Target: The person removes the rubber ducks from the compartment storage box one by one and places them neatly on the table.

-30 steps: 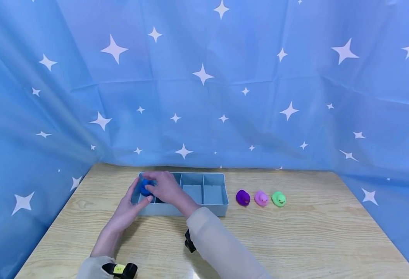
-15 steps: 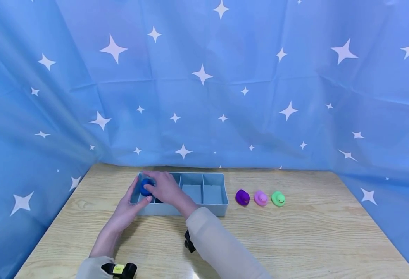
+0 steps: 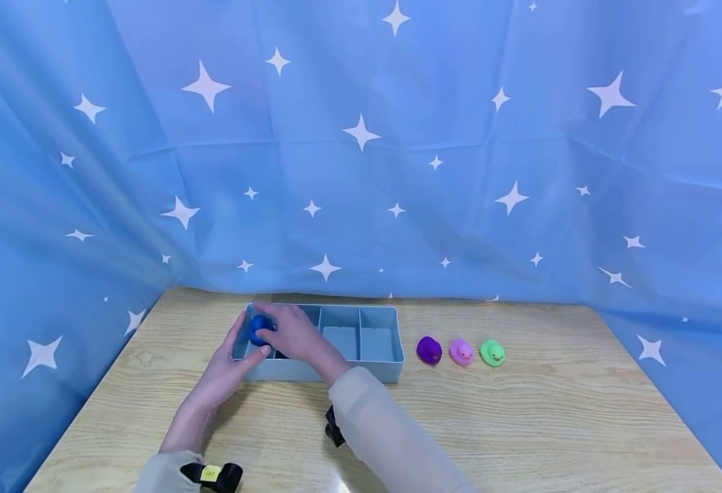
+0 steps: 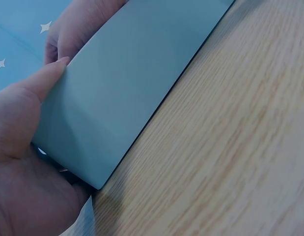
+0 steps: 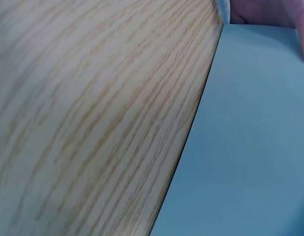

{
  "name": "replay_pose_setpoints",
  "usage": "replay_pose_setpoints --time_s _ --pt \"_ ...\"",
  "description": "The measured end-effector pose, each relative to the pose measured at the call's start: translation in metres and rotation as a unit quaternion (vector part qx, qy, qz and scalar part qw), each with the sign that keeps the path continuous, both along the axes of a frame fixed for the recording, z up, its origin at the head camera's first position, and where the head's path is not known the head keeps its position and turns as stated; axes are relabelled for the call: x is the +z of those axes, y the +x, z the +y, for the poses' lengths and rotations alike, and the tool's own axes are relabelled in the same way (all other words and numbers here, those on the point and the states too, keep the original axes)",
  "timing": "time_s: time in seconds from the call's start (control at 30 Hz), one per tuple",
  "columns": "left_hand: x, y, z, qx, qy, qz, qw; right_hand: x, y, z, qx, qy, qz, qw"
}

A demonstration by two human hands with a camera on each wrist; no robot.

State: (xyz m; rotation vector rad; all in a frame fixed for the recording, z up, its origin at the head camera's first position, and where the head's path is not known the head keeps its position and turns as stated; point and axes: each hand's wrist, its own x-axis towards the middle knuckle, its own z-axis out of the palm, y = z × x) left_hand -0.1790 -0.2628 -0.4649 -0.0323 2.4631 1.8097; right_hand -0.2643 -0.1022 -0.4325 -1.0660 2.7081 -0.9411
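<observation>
A light blue-grey box (image 3: 354, 371) with a row of compartments stands on the table. My left hand (image 3: 224, 373) holds its left end, the thumb at the front rim and the palm around the end wall, as the left wrist view shows. Over the leftmost compartment, my right hand (image 3: 294, 335) pinches a small blue rubber duck (image 3: 259, 330), partly covered by the fingers. In the right wrist view the box's front wall (image 5: 250, 132) fills the right side; the blue duck is out of sight there.
Right of the box, a purple duck (image 3: 429, 350), a pink duck (image 3: 462, 352) and a green duck (image 3: 493, 352) sit in a row on the wooden table (image 3: 551, 411). A blue curtain with white stars (image 3: 361, 205) hangs behind and at both sides.
Both hands, the box and the ducks stay practically where they were. The whole head view shifts only slightly.
</observation>
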Motion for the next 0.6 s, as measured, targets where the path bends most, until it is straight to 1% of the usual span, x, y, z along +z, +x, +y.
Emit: replay_pose_setpoints --time_s 0.17,0.37,0.6 --pt "0.0009 0.0005 0.0005 0.002 -0.006 -0.001 1.0 0.0 0.0002 -0.0007 0.003 -0.002 -0.014 0.9999" --pt "0.0008 -0.001 0.0011 0.001 -0.006 0.003 1.0 -0.001 -0.0015 -0.0017 -0.012 -0.02 -0.029 0.9993" --pt "0.0004 -0.001 0.0003 0.004 0.001 0.0 1.0 -0.0018 -0.0028 -0.0039 -0.014 -0.023 -0.028 0.9992"
